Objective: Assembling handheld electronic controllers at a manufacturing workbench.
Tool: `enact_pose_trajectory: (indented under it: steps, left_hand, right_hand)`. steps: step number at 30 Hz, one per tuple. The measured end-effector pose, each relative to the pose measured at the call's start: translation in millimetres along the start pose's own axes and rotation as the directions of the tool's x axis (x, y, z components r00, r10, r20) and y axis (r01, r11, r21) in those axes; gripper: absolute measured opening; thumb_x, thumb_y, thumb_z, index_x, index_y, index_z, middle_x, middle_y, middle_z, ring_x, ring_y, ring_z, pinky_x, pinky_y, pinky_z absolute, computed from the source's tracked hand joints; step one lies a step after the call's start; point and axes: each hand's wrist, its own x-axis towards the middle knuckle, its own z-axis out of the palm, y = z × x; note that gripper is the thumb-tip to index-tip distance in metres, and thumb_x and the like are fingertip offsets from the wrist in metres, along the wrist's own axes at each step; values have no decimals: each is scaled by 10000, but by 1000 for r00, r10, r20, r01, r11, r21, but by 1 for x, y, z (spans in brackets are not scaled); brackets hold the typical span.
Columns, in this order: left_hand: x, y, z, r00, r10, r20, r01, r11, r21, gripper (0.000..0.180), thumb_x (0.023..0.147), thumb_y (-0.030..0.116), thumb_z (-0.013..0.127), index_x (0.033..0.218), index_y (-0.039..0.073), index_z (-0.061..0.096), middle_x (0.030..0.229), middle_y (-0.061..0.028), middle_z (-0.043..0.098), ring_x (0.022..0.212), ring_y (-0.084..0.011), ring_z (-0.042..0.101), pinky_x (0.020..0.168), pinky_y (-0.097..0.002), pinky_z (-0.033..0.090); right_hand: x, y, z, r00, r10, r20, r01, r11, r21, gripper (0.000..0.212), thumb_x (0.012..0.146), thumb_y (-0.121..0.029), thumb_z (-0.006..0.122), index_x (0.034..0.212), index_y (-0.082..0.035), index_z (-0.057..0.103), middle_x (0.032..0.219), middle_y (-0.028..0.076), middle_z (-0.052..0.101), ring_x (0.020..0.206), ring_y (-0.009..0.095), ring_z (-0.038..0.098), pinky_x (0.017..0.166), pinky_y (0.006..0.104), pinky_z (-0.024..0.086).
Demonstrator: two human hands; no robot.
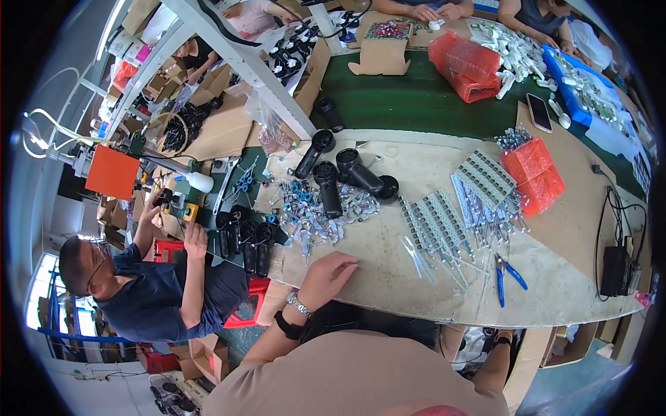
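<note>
My left hand (327,279), with a metal-band watch and a black wristband behind it, rests at the near edge of the pale worktable (374,277). Its fingers reach out to the right, slightly bent, and nothing shows in them. Just beyond lies a heap of small silver and blue parts (316,215). Black handheld fan bodies (327,191) lie on and behind this heap. My right forearm (491,378) comes up at the lower right with a dark wristband; the table edge hides nearly all of that hand, so its fingers cannot be seen.
Panels of small boards (438,215) with wire leads lie right of centre. Blue-handled pliers (510,277) are near the front edge. A red bubble-wrap bundle (534,173) and a phone (539,113) lie farther back. A co-worker (149,284) sits at left beside more black fan bodies (246,243).
</note>
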Motion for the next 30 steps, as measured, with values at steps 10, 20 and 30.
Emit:
enact_pose_trajectory:
  steps: [10,20,30]
  left_hand:
    - [8,-3,-4,1000,-6,3,6,1000,0,159,989,124,731,1104,15,746,1000,-140,750,895,-286,748,766,-357,583]
    - [1,-18,-8,996,77,-52,-77,997,-11,151,985,125,724,1087,15,740,1021,-143,744,907,-329,731,791,-374,581]
    - [-5,-34,-18,992,129,-6,-129,988,-86,161,996,127,726,1116,22,748,1019,-125,743,895,-271,733,768,-348,574]
  right_hand:
    - [-36,21,9,1000,6,17,-5,1000,-23,705,954,-394,710,1564,-98,516,1663,125,482,1553,308,418,1275,434,324]
    - [-50,-28,-12,1000,-7,-1,7,999,-43,700,944,-378,728,1551,-94,528,1654,131,493,1546,309,431,1270,432,329]
    - [-195,-46,-34,953,99,-285,-4,949,316,615,776,-122,798,1367,-47,645,1376,211,688,1298,382,634,1158,555,368]
